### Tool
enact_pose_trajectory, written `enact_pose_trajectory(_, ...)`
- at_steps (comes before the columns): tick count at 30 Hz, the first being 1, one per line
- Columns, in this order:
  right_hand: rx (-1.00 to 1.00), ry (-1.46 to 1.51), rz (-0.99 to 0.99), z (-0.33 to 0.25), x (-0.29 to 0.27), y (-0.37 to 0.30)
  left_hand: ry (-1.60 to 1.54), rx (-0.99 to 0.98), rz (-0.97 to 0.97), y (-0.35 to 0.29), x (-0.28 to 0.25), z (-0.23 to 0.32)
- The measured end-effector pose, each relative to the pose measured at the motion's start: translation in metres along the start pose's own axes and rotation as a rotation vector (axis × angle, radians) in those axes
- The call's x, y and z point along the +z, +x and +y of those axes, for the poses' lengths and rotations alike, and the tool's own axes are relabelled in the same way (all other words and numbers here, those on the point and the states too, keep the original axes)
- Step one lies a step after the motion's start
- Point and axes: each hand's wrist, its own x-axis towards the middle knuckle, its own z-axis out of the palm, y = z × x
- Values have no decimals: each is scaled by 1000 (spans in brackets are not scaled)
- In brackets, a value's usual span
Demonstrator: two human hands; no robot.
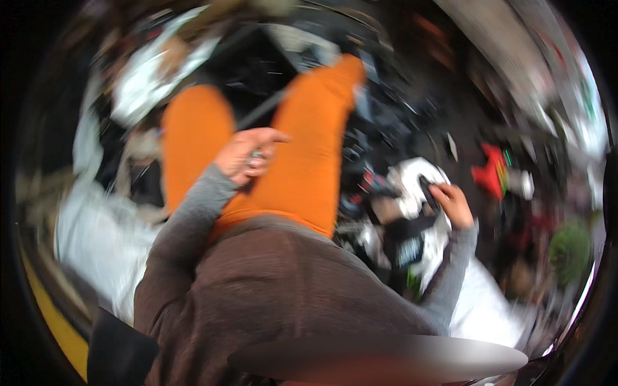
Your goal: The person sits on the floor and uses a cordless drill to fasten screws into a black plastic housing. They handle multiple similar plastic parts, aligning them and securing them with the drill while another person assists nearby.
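Observation:
Over my orange-trousered lap, my left hand (pixel 250 156) is closed with the index finger stretched out to the right. Something small and silvery shows at its curled fingers, possibly a ring; what they hold, if anything, is hidden. My right hand (pixel 453 204) is out to the right, its thumb and fingers closed on a small dark elongated object (pixel 427 193) whose kind is blurred. Just behind that object lies a white plastic bag (pixel 412 177). Below it, near my right forearm, is a black item (pixel 404 248) with a pale printed patch.
A dark box-like shape (pixel 248 64) stands beyond my knees. White bags (pixel 96 238) lie on my left, with another pale bag (pixel 145 80) farther ahead. Many small dark things (pixel 386 116) are strewn to the right of my leg. Farther right are a red item (pixel 490 172) and a green round thing (pixel 570 251).

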Motion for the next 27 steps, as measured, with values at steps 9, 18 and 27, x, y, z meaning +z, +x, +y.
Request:
enact_pose_trajectory(9,-1318,-191,-13,-321,162,132,-131,997,627,-243,-147,44)
enact_pose_trajectory(18,-1472,-476,-272,-476,465,189,-624,1008,922,-264,-315,-52)
enact_pose_trajectory(27,-1581,-604,-338,-485,537,214,-365,889,1010,-246,-301,-20)
